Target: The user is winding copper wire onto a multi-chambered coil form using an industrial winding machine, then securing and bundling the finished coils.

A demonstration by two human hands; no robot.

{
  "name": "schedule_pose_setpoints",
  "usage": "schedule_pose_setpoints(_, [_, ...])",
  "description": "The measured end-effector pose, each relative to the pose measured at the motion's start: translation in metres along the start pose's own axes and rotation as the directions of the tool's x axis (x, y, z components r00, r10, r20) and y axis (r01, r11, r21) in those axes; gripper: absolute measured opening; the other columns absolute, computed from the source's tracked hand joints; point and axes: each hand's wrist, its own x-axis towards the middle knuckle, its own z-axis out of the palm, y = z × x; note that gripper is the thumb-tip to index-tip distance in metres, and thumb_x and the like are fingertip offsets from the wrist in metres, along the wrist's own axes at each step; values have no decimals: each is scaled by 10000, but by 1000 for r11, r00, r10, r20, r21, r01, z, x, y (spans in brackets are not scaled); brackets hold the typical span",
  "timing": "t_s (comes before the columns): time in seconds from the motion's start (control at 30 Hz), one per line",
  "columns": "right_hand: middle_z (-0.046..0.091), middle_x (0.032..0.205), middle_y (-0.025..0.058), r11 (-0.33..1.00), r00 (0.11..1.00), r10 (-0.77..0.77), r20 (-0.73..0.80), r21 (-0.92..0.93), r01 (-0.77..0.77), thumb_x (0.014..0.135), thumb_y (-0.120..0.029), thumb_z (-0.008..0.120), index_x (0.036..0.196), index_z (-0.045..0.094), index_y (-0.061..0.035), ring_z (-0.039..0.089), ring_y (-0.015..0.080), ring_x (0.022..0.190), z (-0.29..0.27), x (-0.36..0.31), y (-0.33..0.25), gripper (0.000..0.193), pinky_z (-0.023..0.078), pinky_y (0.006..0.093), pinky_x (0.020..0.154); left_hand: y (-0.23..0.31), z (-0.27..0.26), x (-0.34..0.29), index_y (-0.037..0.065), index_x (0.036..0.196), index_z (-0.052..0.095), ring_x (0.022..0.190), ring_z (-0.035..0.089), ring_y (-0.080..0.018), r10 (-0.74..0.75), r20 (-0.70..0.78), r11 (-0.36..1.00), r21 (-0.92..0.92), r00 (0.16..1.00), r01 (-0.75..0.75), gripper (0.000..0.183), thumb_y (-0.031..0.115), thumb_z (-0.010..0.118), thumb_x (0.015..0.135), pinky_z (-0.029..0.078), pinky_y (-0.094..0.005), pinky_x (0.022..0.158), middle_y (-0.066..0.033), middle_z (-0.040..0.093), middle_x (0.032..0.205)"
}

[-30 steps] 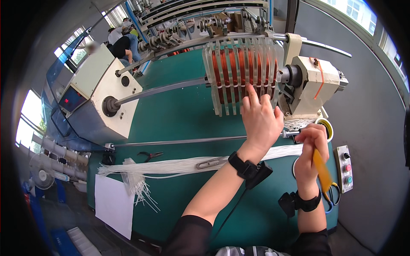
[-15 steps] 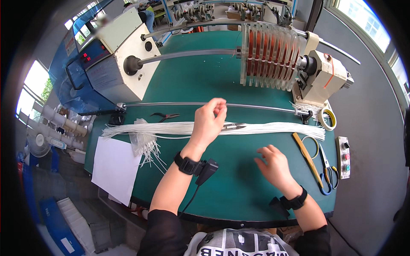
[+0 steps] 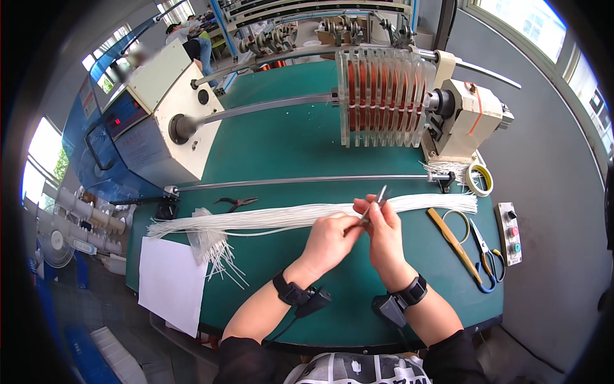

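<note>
My right hand (image 3: 386,238) is closed around a small metal tool that looks like thread snips (image 3: 382,194), its bright tip pointing up. My left hand (image 3: 328,242) is pinched close against the tool's lower end. What its fingertips hold there is hidden. Both hands are just in front of a long bundle of thin white sleeving or cords (image 3: 288,216), which lies across the green table (image 3: 281,148). A clear plastic bag (image 3: 199,242) with short white pieces sticking out of it is under the bundle's left part.
Pliers (image 3: 237,203) lie behind the bundle. White paper (image 3: 169,281) covers the left front. At right are a yellow strip (image 3: 453,242), scissors (image 3: 489,265), tape roll (image 3: 480,180) and button box (image 3: 510,233). A winding machine (image 3: 160,121) carries copper coils (image 3: 385,96) at the back.
The snips, lying on the white bundle before, are now in my right hand. My right hand has moved up and left; my left hand has come down toward it. The whole view has shifted slightly.
</note>
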Motion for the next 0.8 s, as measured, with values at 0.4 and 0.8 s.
schedule_pose_setpoints(0.4, [593, 726, 62, 938, 992, 14, -124, -343, -56, 870, -101, 610, 1203, 536, 39, 516, 101, 550, -56, 70, -114, 368, 415, 215, 472, -71, 11, 142, -15, 1191, 519, 737, 620, -326, 142, -401, 981, 180, 905, -74, 374, 199, 587, 892, 490, -379, 671, -199, 639, 920])
schedule_pose_setpoints(0.8, [561, 635, 36, 967, 966, 256, 41, -16, -256, 873, -260, 636, 865, 577, -9, 504, 108, 500, -41, 131, -145, 259, 408, 236, 448, -68, 22, 146, -6, 1248, 477, 766, 629, -352, 41, -419, 960, 268, 907, 80, 424, 225, 565, 904, 502, -412, 641, -207, 628, 921])
